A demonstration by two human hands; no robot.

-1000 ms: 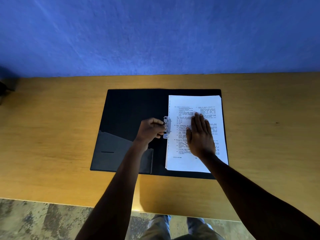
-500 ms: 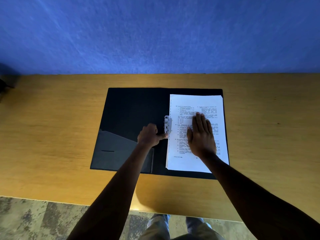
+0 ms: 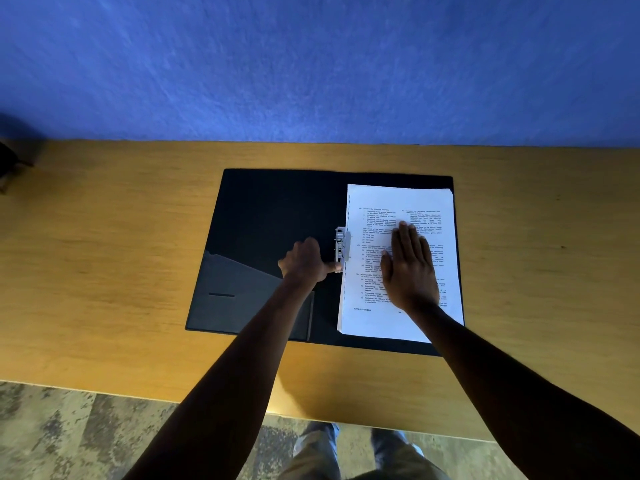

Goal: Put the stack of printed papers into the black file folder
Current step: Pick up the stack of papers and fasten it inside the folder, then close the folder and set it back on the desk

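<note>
The black file folder (image 3: 270,209) lies open on the wooden table. The stack of printed papers (image 3: 374,317) rests on its right half, its left edge under a silver metal clip (image 3: 341,244) at the spine. My right hand (image 3: 410,268) lies flat on the papers, fingers together and stretched out. My left hand (image 3: 306,261) is curled just left of the clip, its thumb touching the clip's lower end. A grey inner pocket (image 3: 239,289) covers the folder's lower left.
The wooden table (image 3: 104,271) runs to a blue wall (image 3: 311,64) at the back. A dark object (image 3: 10,161) sits at the far left edge. Patterned floor (image 3: 69,438) and my legs show below the table's near edge.
My left hand has slid down from the clip's middle to its lower end and curled more. The right hand stays flat on the papers.
</note>
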